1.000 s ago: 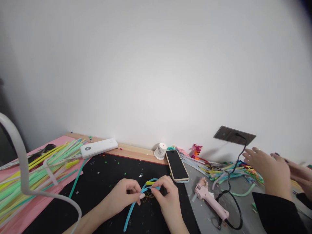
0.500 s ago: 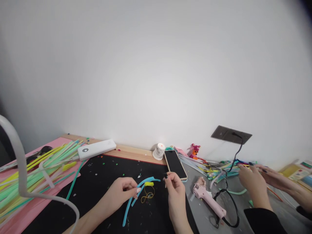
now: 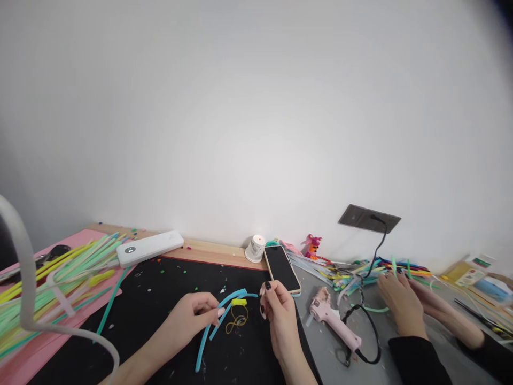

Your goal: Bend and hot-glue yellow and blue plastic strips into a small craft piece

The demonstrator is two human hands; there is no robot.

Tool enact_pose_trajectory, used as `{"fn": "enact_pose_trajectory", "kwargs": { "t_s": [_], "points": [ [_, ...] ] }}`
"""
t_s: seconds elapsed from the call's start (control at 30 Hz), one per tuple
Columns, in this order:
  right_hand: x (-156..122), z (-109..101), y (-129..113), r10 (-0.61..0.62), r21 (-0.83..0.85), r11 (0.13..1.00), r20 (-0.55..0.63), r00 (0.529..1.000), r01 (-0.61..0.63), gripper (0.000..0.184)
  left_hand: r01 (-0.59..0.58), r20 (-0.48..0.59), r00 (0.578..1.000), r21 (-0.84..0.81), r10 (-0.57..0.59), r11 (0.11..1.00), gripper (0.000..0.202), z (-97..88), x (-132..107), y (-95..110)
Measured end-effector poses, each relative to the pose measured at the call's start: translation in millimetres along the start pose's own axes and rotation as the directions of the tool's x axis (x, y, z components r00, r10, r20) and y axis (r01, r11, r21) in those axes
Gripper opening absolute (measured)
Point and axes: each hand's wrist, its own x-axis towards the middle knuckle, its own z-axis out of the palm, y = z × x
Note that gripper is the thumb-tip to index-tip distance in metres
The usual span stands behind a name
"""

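Observation:
My left hand (image 3: 197,316) pinches a bent blue pipe cleaner (image 3: 203,345) between thumb and fingertips, above a black mat (image 3: 160,326). A second blue strand runs alongside it; whether the two are joined I cannot tell. Just right of the strands is a small bright yellow roll (image 3: 239,302) with a thin yellow loop (image 3: 236,323) below it. My right hand (image 3: 279,315) is raised beyond the yellow roll, apart from the blue strands. Its fingers are curled in against the thumb, and anything between them is too small or hidden to name.
Pipe cleaners (image 3: 80,272) lie on pink sheets at left, by a white device (image 3: 150,248). A paper cup (image 3: 255,248) and phone (image 3: 282,270) stand behind. At right are a pink glue gun (image 3: 336,323) with its cord and a co-worker's hands (image 3: 404,299) at more pipe cleaners.
The view has swung slightly right. My right hand's fingers have curled further round toward the thumb. My left hand keeps its pinch on the blue pipe cleaner. The co-worker's hands have shifted among the strands.

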Motion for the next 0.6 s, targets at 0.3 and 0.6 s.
{"fn": "enact_pose_trajectory", "kwargs": {
  "t_s": [0.3,0.6],
  "points": [
    [-3.7,2.9,6.0,-0.121,-0.409,0.902,0.07,0.99,0.139,0.011,-0.012,0.017,1.0,0.027,0.012,1.0,0.023,2.8,-2.3,5.7],
    [-6.6,4.1,5.2,-0.058,-0.335,0.935,0.176,0.983,0.115,0.006,-0.014,0.036,0.999,0.06,0.012,0.998,0.022,5.1,-2.6,6.7]
  ]
}}
